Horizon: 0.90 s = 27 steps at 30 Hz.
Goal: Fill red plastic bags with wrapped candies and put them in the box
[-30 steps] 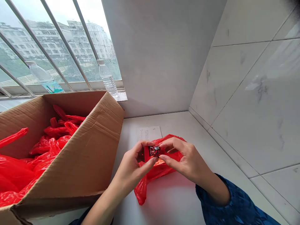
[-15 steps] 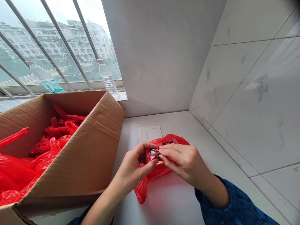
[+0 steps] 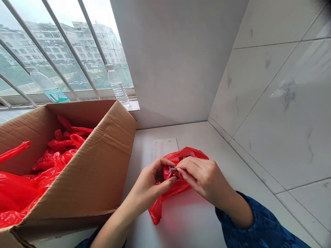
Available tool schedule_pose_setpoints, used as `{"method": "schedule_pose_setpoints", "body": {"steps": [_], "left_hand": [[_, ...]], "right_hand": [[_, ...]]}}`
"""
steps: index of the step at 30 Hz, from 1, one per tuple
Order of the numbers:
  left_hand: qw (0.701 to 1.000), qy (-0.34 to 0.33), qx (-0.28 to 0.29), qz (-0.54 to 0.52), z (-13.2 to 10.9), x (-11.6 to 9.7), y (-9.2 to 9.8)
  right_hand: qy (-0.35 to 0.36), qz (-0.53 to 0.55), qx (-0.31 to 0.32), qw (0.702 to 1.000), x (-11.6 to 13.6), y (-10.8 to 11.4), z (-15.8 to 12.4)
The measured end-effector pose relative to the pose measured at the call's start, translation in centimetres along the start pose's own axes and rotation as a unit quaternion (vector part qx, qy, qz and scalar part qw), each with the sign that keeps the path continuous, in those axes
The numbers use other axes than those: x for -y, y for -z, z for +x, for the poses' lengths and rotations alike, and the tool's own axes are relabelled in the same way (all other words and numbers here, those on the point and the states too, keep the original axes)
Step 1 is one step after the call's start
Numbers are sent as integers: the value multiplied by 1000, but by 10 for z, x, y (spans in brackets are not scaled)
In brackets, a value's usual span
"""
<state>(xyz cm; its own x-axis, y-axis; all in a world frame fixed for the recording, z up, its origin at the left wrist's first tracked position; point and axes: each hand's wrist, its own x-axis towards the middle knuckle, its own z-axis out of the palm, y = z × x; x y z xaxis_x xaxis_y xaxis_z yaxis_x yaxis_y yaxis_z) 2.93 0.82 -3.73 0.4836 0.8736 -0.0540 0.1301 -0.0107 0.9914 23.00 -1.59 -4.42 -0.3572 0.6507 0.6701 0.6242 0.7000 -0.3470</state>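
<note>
- Left hand (image 3: 149, 182) holds small red packet (image 3: 170, 171) between thumb and fingers.
- Right hand (image 3: 203, 175), at its end a second ago, now pinches nearer the middle; handling centres there.

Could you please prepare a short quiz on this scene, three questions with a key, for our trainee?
1. What small thing is between the fingers of the left hand and the right hand?
2. How many bottles show behind the box: (a) one, (b) two, (c) three?
3. True or false: the box is closed on top.

Key: 1. A red packet. 2. b. 3. False; it is open, and red bags show inside.
</note>
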Motion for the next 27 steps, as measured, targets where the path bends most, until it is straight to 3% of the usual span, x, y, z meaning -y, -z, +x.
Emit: {"method": "schedule_pose_setpoints", "body": {"steps": [14, 27], "left_hand": [[995, -44, 19, 90, -3, 3, 4], [948, -145, -47, 280, -4, 4, 0]], "right_hand": [[-70, 88, 21, 993, -2, 4, 0], [17, -103, -48, 993, 2, -11, 2]]}}
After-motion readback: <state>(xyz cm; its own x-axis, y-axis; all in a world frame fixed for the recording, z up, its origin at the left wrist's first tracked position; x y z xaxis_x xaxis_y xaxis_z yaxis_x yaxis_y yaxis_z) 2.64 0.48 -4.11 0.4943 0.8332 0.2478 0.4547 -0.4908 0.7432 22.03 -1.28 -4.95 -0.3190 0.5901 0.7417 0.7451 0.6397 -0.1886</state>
